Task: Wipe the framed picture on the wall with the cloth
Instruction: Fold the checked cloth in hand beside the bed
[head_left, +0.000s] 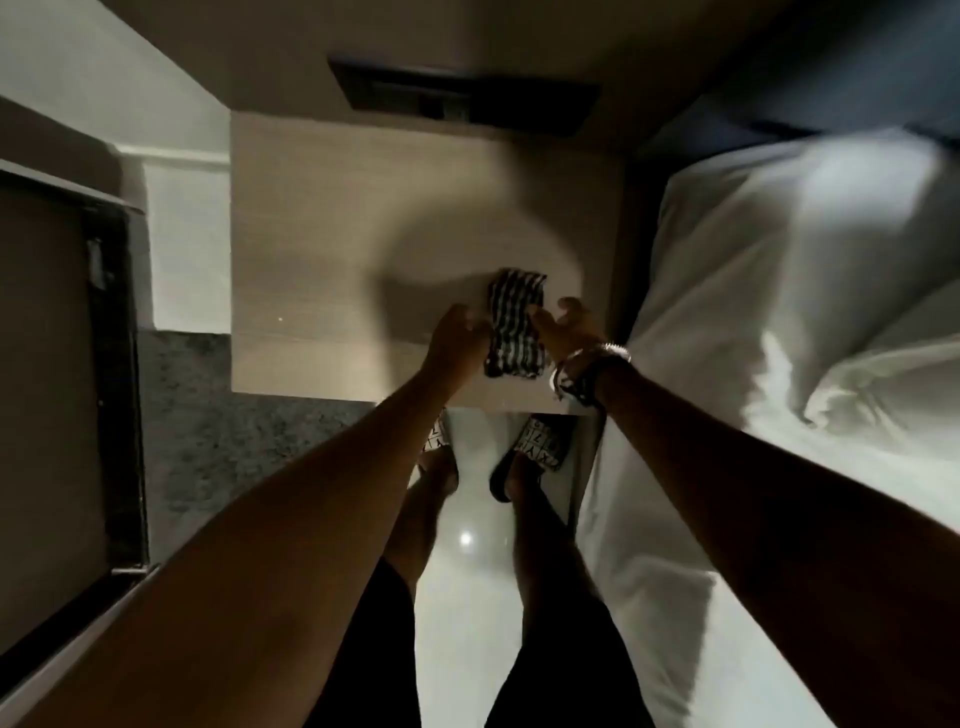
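Below, nearest first, as the head view records it.

Legs: yours, in dark shorts, standing on a pale glossy floor (467, 571) with one bright reflection spot.
Feet: in patterned slides (540, 441), toes at the front edge of the bedside table.
Forearms: both bare and reaching forward and down; the right wrist carries bracelets (592, 364).
Left hand (457, 338): over the near edge of the table, fingers curled inward, fingertips at the left edge of the cloth. Whether it has a real grip on the fabric I cannot tell; the frame is blurred.
Right hand (563, 325): just right of the cloth, fingers loosely spread and half curled, thumb side touching the cloth's right edge. No closed grip is visible.
Cloth (514, 322): dark with light stripes, folded into a narrow rectangle, lying flat on the table between your two hands, near the front right corner.
Bedside table (322, 234): light wood-grain top, otherwise bare, partly covered by your shadow.
Bed (779, 312): white bedding and a pillow, directly to the right of the table.
Carpet (208, 415): dark speckled patch left of the table.
Left edge: a dark-framed panel (114, 364), possibly a door or cabinet; cannot tell which.
Wall panel (467, 98): dark rectangular plate on the wall behind the table, details blurred.
Framed picture: not identifiable in this view.
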